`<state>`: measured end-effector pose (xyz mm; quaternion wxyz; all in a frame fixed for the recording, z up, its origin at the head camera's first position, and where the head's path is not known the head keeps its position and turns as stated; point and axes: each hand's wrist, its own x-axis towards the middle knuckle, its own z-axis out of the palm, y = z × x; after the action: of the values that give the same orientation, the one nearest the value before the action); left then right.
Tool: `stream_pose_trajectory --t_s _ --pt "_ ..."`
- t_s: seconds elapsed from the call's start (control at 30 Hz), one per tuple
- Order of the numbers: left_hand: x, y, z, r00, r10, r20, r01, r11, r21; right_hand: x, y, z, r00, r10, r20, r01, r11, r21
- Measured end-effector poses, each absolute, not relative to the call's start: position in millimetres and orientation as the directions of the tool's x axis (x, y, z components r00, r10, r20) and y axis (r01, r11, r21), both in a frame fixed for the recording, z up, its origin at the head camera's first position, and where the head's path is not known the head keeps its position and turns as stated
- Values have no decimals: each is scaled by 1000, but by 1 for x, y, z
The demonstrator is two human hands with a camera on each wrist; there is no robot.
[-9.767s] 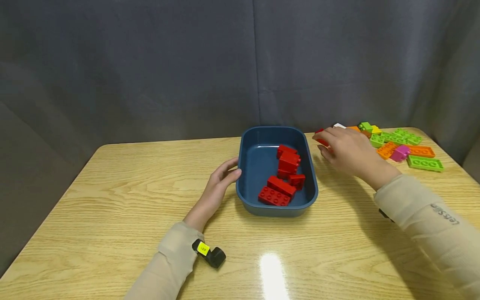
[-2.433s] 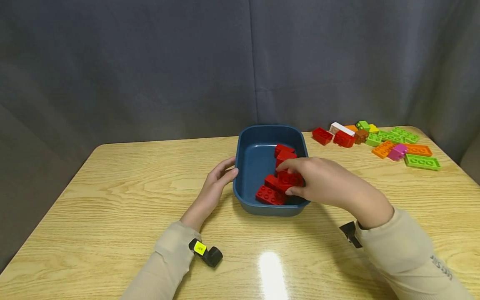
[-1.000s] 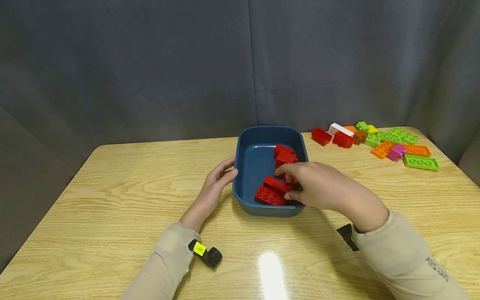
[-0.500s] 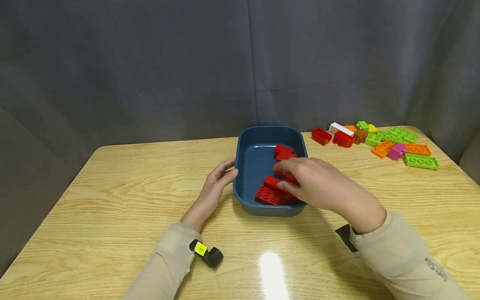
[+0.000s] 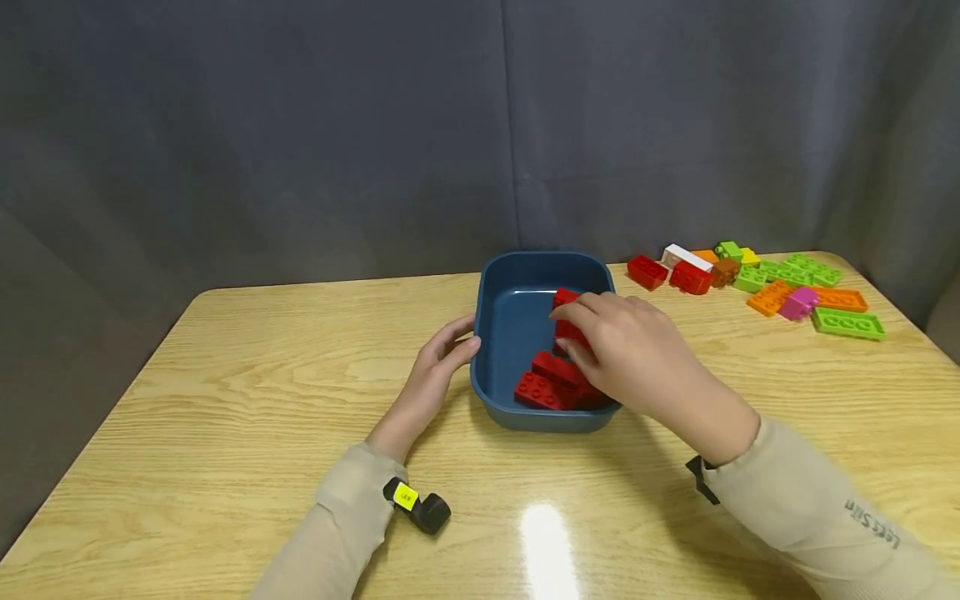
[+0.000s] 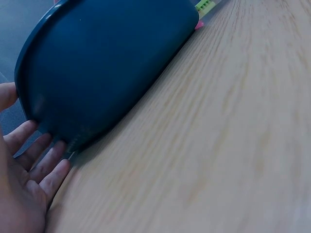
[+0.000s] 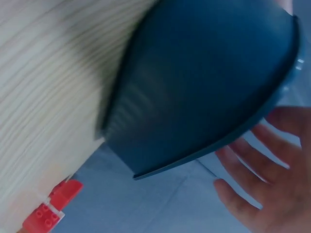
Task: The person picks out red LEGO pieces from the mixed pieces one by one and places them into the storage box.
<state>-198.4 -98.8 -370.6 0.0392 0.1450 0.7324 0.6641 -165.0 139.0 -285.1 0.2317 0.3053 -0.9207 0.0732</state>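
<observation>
A dark blue rectangular box [image 5: 551, 421] stands on the table with several red toy bricks [image 5: 540, 392] in its right half. My left hand [image 5: 433, 371] rests against its left side, the thumb at the rim. The left wrist view shows its fingers [image 6: 48, 162] touching the outer wall, hardly bent. My right hand [image 5: 633, 354] is over the box's right side, above the red bricks and hiding some of them. In the right wrist view its fingers [image 7: 248, 165] are spread and loosely bent, with nothing visible between them.
Right of the box, two red bricks [image 5: 692, 277] lie by a white brick [image 5: 686, 258] and a brown one [image 5: 725, 272]. Farther right are green bricks [image 5: 849, 323], orange bricks [image 5: 768, 297] and a magenta brick [image 5: 798, 303]. A grey curtain [image 5: 337, 150] hangs behind the wooden table [image 5: 262, 417].
My right hand came from the loose bricks into the box with a red brick, let it go among the others, and has since shifted slightly up and back. My left hand has stayed put.
</observation>
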Motion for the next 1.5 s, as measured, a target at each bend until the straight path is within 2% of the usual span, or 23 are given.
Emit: stream_pose_trajectory --t_s 0.2,0.47,0.7,0.93,1.1,1.23,1.5 --pt "-199 -100 -371 -957 264 121 145 72 987 -175 144 -288 -654 -538 532 -595 800 78" --pt "-200 -100 -371 -957 264 117 141 74 987 -180 151 -289 -628 -565 535 -576 800 170" --pt "-200 -101 -372 -957 263 120 144 76 987 -203 163 -292 -566 -587 579 -568 786 243" --pt "-199 -101 -372 -959 259 117 141 77 987 -224 179 -294 -577 -586 569 -549 794 261" --pt "-199 -101 -371 -958 261 119 141 68 988 -239 190 -293 -552 -615 563 -526 781 337" --pt "-199 -100 -371 -958 265 114 136 67 988 -248 200 -293 -558 -640 528 -498 767 404" --pt "-199 -101 -370 -959 261 115 139 74 988 -264 215 -294 -550 -680 485 -509 733 450"
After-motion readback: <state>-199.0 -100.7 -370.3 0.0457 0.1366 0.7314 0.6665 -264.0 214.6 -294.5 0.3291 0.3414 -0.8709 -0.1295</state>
